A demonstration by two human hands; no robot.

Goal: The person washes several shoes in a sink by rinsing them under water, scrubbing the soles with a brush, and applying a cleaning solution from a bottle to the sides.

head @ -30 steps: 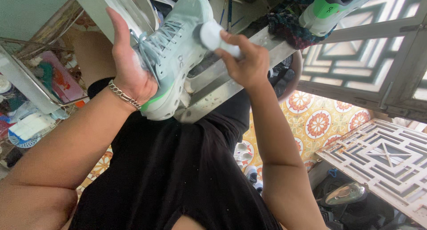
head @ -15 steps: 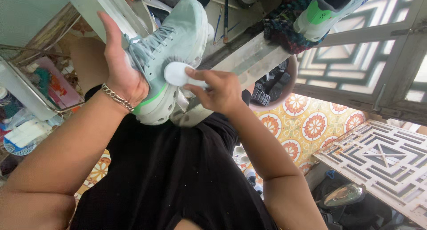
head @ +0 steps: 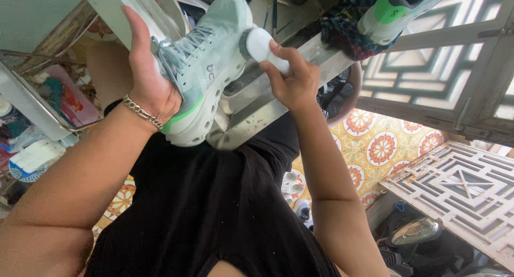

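A: What changed since half a second ago?

B: The white round brush [head: 261, 43] has moved up from the sneaker's side toward its toe.

A: And the hands?

B: Left hand [head: 147, 76] has its fingers wrapped over the pale mint sneaker [head: 206, 68], propping it sole-outward, steadying it against the brush. Right hand [head: 292, 79] has fingers closed on the brush, bristles touching the toe. Far right, a second sneaker [head: 396, 9] rests on a knitted cloth [head: 342, 28], on the metal surface [head: 257, 108].
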